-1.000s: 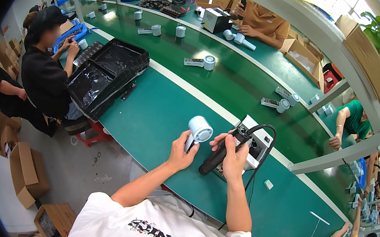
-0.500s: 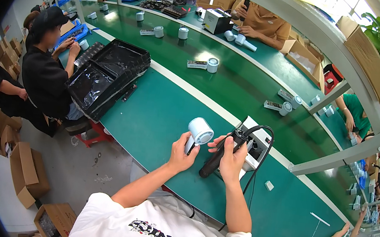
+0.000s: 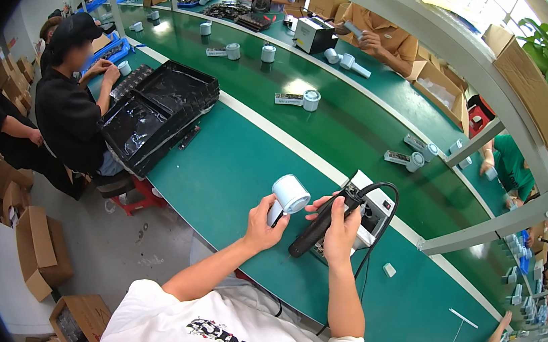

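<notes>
My left hand (image 3: 266,227) is closed around the handle of a light-blue handheld fan (image 3: 290,194), its round head upward. In my right hand (image 3: 340,231) is a black electric screwdriver (image 3: 315,235), tilted with its lower end toward me and its cable (image 3: 387,214) looping off the top. The two tools are close together but apart, above the green table (image 3: 234,166). Behind the screwdriver stands a white-and-black boxy device (image 3: 371,216), partly hidden by my hand.
Several fan units (image 3: 310,101) lie on the green conveyor (image 3: 251,77) beyond a white strip. Black trays (image 3: 159,107) sit at the left beside a person in black (image 3: 69,100). A small pale block (image 3: 389,270) lies right of my hand. A metal frame post (image 3: 469,234) crosses at right.
My hands keep their grips, and the fan's head has turned slightly. Across the conveyor, the person in tan now holds a pale part instead of a dark tool. The yellow-sleeved person's arm has shifted.
</notes>
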`<action>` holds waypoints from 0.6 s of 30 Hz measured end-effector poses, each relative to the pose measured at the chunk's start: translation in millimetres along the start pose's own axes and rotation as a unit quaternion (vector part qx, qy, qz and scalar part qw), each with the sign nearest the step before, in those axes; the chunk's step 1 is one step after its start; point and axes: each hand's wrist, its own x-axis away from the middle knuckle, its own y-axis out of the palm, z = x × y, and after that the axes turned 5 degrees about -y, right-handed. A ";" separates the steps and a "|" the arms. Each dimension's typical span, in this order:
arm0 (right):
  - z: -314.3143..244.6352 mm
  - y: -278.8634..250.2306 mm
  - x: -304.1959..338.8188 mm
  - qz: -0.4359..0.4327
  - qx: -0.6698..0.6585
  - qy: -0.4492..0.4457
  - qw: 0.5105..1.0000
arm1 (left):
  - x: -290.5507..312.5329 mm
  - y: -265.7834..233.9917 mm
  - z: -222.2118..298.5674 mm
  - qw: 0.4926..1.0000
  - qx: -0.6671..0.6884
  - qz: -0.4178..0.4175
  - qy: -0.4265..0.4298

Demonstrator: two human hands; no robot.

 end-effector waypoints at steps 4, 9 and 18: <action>-4.9 -2.2 -1.9 0.007 -0.055 0.024 0.998 | 0.0 -1.2 1.4 1.000 -0.009 0.002 -0.003; -6.5 -4.1 -3.3 -0.011 -0.086 0.034 0.996 | 2.8 -0.7 -8.1 1.000 -0.011 0.014 -0.019; -3.4 -2.8 -4.2 -0.035 -0.053 0.042 0.997 | -0.1 -0.7 -8.1 0.999 -0.002 0.031 -0.041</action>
